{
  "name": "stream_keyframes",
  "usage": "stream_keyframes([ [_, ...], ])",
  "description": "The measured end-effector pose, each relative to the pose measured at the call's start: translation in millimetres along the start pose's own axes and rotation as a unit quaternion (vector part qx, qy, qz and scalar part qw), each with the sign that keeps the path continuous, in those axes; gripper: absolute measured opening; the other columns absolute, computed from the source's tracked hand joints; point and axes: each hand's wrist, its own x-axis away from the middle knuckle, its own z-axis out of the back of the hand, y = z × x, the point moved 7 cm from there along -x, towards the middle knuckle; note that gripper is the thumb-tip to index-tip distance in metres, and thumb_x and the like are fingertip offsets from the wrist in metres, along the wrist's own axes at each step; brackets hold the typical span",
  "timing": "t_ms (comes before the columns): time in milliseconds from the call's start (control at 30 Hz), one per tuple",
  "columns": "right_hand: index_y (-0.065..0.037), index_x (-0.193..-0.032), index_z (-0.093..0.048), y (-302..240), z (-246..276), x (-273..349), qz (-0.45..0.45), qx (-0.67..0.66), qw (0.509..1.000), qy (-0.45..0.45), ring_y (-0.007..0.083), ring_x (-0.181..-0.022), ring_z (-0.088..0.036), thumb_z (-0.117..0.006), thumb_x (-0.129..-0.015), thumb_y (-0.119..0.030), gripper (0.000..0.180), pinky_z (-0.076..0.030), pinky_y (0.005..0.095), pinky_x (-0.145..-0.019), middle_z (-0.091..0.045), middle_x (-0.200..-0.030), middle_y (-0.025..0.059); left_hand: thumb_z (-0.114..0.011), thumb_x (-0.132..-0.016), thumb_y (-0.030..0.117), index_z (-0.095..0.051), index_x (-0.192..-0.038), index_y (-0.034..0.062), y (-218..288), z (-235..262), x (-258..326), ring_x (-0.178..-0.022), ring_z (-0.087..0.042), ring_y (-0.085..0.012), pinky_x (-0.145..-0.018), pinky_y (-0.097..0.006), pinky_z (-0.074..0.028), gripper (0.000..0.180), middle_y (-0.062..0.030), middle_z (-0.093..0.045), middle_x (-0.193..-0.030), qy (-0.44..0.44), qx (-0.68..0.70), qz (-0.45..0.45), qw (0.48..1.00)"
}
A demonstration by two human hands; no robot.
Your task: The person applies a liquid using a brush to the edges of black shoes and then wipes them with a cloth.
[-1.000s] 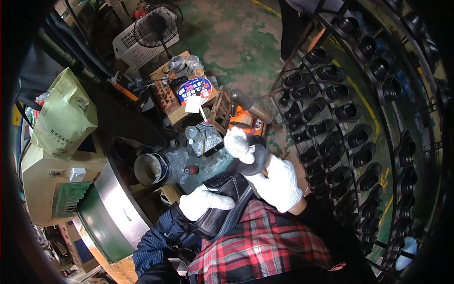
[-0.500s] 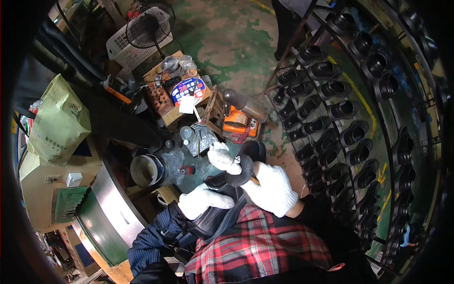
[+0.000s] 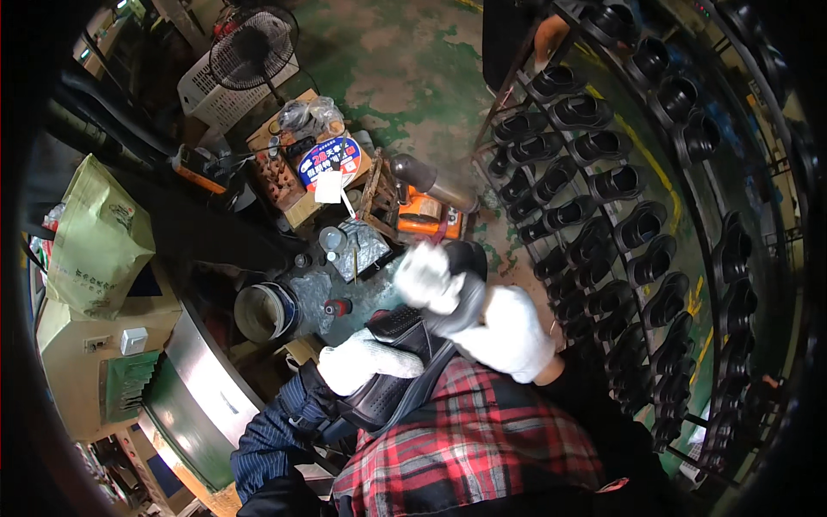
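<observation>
My left hand [image 3: 362,362], in a white knit glove, is closed over a black shoe [image 3: 383,401] with a perforated upper that rests against my lap. My right hand [image 3: 514,334], gloved the same way, grips a tool with a dark rounded head [image 3: 463,306]. A bunched white cloth [image 3: 426,277] sits on the far side of that head, blurred by motion. The tool is over the shoe's right side, and whether they touch I cannot tell. Behind it shows another black rounded part [image 3: 468,256], mostly hidden.
A tall rack of black shoes [image 3: 616,183] stands at the right, with a person's arm [image 3: 551,39] behind it. Ahead are a bucket [image 3: 265,312], a small red bottle [image 3: 338,307], an orange machine [image 3: 422,211] and a cluttered low table [image 3: 301,207]. A metal-edged bench [image 3: 207,362] is left.
My right hand has shifted slightly right with the tool, whose white cloth has also moved right and blurred. My left hand stays on the shoe. The view has turned a little.
</observation>
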Motion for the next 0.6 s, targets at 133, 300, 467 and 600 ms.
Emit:
stream_keyframes([
  [133,-0.009,-0.081,-0.064,13.2,7.6,-3.3,-0.076,0.170,0.982,-0.024,0.0344,-0.063,-0.065,-0.075,-0.077,-0.037,0.030,-0.051,0.0423,-0.056,-0.064,-0.069,0.0137,-0.068,-0.072,-0.011,-0.052,-0.135,0.0013,-5.1,6.7,-0.1,-0.120,-0.054,-0.0192,-0.105,-0.032,-0.041,0.066,-0.0095,-0.059,-0.130,-0.017,0.001,-0.026,1.000],
  [300,-0.005,-0.078,-0.063,7.4,0.6,-1.5,-0.034,0.043,0.998,-0.038,0.0354,-0.066,-0.065,-0.075,-0.078,-0.035,0.032,-0.050,0.0421,-0.057,-0.063,-0.070,0.0172,-0.066,-0.074,-0.010,-0.053,-0.133,-0.0007,21.1,-9.6,-4.9,-0.109,-0.063,-0.0207,-0.097,-0.033,-0.049,0.062,-0.0134,-0.064,-0.123,-0.022,-0.052,-0.173,0.983],
  [467,-0.005,-0.076,-0.062,16.2,7.7,5.0,-0.157,0.009,0.987,-0.040,0.0348,-0.066,-0.064,-0.076,-0.077,-0.036,0.034,-0.050,0.0413,-0.058,-0.064,-0.072,0.0174,-0.074,-0.072,-0.006,-0.052,-0.135,0.0023,12.0,-4.1,2.5,-0.122,-0.052,-0.0192,-0.104,-0.034,-0.041,0.066,-0.0089,-0.058,-0.131,0.012,-0.070,-0.063,0.995],
  [600,-0.005,-0.079,-0.065,8.5,2.6,-1.0,-0.070,0.044,0.995,-0.051,0.0339,-0.067,-0.065,-0.077,-0.076,-0.038,0.035,-0.050,0.0404,-0.059,-0.063,-0.069,0.0173,-0.074,-0.075,-0.005,-0.052,-0.136,0.0035,14.0,-10.5,0.8,-0.118,-0.055,-0.0187,-0.103,-0.033,-0.042,0.065,-0.0076,-0.059,-0.131,-0.050,-0.020,-0.096,0.994],
])
